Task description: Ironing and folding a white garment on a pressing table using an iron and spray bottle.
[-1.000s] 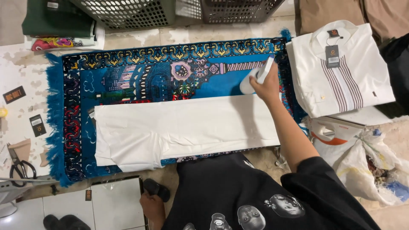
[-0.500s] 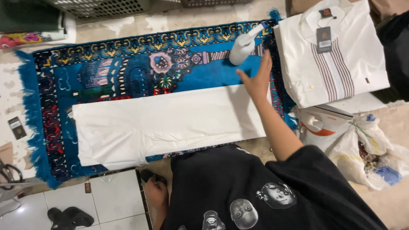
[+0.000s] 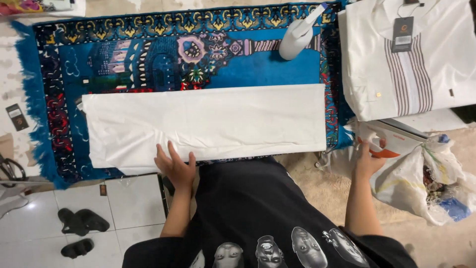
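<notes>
White folded cloth (image 3: 206, 124) | left hand (image 3: 174, 166) flat, open on it | right hand (image 3: 368, 160) on iron (image 3: 391, 139), grip unclear, iron half hidden

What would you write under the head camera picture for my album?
Left hand flat on folded white cloth over a blue patterned rug; right hand reaches into a plastic bag.

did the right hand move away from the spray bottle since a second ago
Yes. The right hand has left the spray bottle standing on the blue rug and dropped off the rug's right edge to the white bag.
</notes>
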